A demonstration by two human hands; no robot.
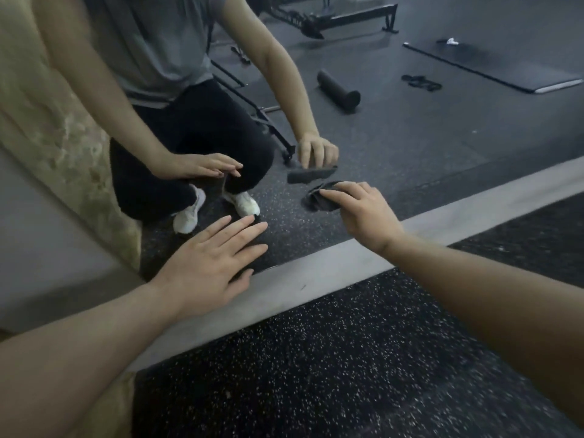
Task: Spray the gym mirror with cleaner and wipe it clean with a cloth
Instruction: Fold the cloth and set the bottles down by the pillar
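Left hand (208,267): fingers straight and spread, pressed flat on the lower mirror (410,147).
Right hand (363,213): grip clamped round a bunched dark cloth (319,200), held against the glass near the grey sill (331,270).
Floor (316,374): speckled black rubber.

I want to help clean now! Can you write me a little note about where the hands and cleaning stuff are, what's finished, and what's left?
Left hand: open, fingers flat against the bottom of the mirror.
Right hand: grips the dark cloth, bunched and pressed on the glass low down, just above the grey ledge.
Spray bottle: not in view.
Done: can't tell whether the mirror was sprayed; no wet streaks show.
Left: wipe across the lower glass, then work upward.
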